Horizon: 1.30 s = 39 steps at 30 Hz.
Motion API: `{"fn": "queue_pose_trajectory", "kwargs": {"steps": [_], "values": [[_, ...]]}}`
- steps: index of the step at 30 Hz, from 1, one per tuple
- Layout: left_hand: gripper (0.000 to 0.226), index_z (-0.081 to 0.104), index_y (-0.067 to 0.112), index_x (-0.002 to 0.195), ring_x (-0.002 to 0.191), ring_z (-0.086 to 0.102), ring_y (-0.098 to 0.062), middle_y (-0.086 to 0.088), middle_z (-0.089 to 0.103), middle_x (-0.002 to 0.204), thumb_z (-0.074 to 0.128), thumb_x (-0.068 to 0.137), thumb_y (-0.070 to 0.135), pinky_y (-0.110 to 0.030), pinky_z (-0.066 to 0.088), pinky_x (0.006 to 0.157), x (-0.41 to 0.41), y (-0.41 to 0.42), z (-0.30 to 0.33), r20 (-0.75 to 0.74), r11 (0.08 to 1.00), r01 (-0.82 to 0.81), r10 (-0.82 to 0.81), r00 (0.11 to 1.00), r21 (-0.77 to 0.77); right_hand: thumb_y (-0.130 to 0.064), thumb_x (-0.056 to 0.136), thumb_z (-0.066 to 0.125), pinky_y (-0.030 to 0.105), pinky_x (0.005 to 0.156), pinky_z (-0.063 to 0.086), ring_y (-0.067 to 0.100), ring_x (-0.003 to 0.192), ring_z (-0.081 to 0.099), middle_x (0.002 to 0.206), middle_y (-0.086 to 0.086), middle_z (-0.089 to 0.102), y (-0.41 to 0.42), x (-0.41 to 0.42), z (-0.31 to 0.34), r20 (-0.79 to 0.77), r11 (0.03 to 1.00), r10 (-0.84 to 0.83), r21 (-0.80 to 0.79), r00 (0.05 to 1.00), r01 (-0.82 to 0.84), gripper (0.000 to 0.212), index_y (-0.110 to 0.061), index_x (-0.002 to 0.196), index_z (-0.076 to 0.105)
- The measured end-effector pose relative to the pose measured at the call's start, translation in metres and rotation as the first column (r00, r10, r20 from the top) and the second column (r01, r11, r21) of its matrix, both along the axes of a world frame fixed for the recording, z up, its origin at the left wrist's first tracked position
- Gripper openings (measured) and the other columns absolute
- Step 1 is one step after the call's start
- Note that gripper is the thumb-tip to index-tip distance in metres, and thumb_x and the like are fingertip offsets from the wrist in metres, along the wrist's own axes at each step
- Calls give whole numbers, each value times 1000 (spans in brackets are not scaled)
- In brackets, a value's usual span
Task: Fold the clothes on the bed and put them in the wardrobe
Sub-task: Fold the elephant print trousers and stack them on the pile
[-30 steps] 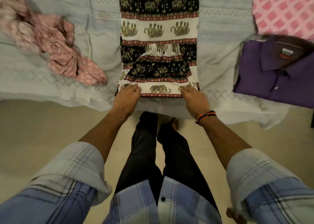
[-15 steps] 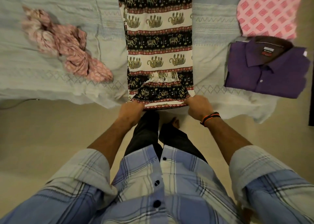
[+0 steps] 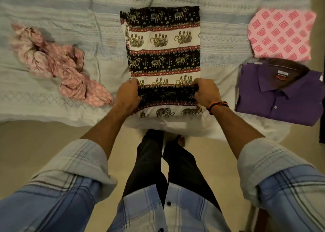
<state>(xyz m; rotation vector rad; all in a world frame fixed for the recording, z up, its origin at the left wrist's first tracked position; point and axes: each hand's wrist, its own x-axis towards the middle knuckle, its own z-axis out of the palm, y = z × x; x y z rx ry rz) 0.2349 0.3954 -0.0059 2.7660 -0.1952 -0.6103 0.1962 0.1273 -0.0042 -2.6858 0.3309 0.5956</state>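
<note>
Head view: the left hand (image 3: 127, 96) and right hand (image 3: 205, 92) each grip, with curled fingers, one side of the raised near fold of the elephant-print garment (image 3: 164, 55), which lies flat on the bed (image 3: 70, 6). A crumpled pink cloth (image 3: 58, 64) lies to its left; a folded purple shirt (image 3: 281, 94) and a folded pink patterned garment (image 3: 281, 34) lie to its right.

Red-and-white collar label (image 3: 282, 75) on the purple shirt (image 3: 279, 98), lettering unreadable (too blurred)
</note>
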Motion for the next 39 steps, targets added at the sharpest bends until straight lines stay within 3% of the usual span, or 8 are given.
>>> {"fn": "queue_pose_trajectory", "kwargs": {"steps": [8, 11, 13, 17, 20, 25, 30, 39], "values": [[34, 52, 1, 121, 103, 59, -32, -18, 62, 114, 57, 87, -4, -39, 48, 88, 59, -3, -50, 13, 985, -149, 151, 988, -91, 8, 79, 62, 44, 94, 51, 34, 105, 61, 112, 17, 67, -9, 53, -51, 56, 996, -86, -23, 995, 88, 37, -6, 114, 64], [42, 50, 1, 128, 115, 52, -29, -19, 52, 128, 54, 87, -7, -37, 48, 99, 66, 0, -63, 137, 980, -145, 164, 977, -139, 8, 80, 61, 45, 96, 44, 35, 114, 52, 127, 18, 56, 4, 55, -53, 127, 979, -23, -196, 992, 48, 48, -3, 126, 52], [37, 51, 5, 129, 117, 53, -24, -13, 51, 132, 53, 92, 5, -39, 47, 103, 58, -3, -65, 146, 967, -129, 164, 976, -219, 2, 80, 64, 47, 100, 44, 36, 119, 50, 133, 21, 52, 20, 46, -55, 154, 987, 50, -158, 987, -25, 53, 0, 130, 48], [68, 34, 1, 147, 142, 30, -32, -19, 30, 155, 65, 91, 25, -43, 29, 118, 5, -14, -83, 75, 983, 181, -179, 981, -24, -35, 98, 53, 48, 120, 23, 34, 146, 24, 159, 21, 22, 58, 7, -75, -101, 957, 288, 3, 952, -290, 69, -3, 151, 24], [78, 23, 1, 152, 148, 15, -34, -19, 12, 161, 59, 94, 40, -45, 20, 121, -29, -7, -100, -88, 985, 162, -157, 984, 52, -50, 101, 39, 45, 122, 8, 28, 152, 3, 164, 15, -1, 64, -19, -92, -242, 944, 322, 10, 915, -329, 79, -5, 156, 5], [55, 39, 1, 143, 133, 37, -28, -17, 39, 145, 56, 97, 26, -36, 33, 112, -37, 7, -91, -4, 929, -301, 307, 952, -216, -40, 99, 51, 41, 122, 15, 32, 149, 16, 161, 19, 18, 59, -19, -91, -81, 988, 5, 153, 997, 7, 74, -1, 153, 20], [45, 49, 3, 130, 118, 54, -25, -13, 57, 127, 62, 94, 27, -32, 44, 99, -1, 9, -89, -123, 692, -692, 683, 720, -206, -27, 95, 62, 39, 115, 33, 33, 137, 36, 148, 20, 34, 43, -3, -96, 5, 904, -408, 146, 913, 403, 65, 1, 145, 33], [30, 70, 16, 106, 90, 64, -12, 2, 71, 102, 72, 86, 39, -24, 48, 79, 43, 4, -102, -142, 593, -788, 776, 614, -168, -26, 94, 65, 22, 87, 46, 16, 95, 60, 108, 11, 68, 11, 25, -120, -38, 695, -694, 226, 719, 683, 29, -4, 113, 64]]}}
